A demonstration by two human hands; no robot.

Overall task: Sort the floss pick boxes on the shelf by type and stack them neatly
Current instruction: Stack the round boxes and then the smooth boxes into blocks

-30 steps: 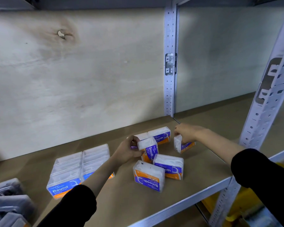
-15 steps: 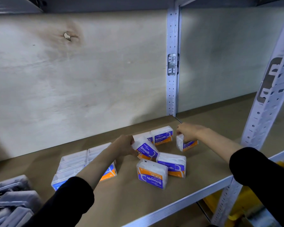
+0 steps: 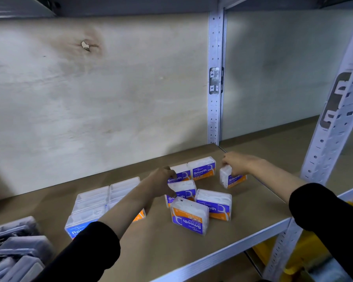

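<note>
From the head view, my left hand (image 3: 161,183) is curled round the left end of the middle Smooth box (image 3: 182,193), with the thumb toward me and the fingers on the far side. I judge I hold it there to square it against the back pair (image 3: 202,167), which stands side by side with labels facing me. My right hand (image 3: 235,162) is closed over the top of the end-up Smooth box (image 3: 231,178). That box stands apart to the right, and gripping it from above lets me tip it flat or carry it over.

Two front Smooth boxes (image 3: 214,204) lie just beside the middle one, the nearer with its label upside down, so this type is gathered but not yet stacked. The Round boxes (image 3: 94,202) are already piled to the left, partly behind my forearm. Grey cases (image 3: 14,247) sit at the far left corner.

For room, bare shelf board (image 3: 151,241) lies between the two groups and ahead of them. The front lip (image 3: 212,259) is near the closest box. The rear post (image 3: 214,78) and a seam in the board bound my right side.
</note>
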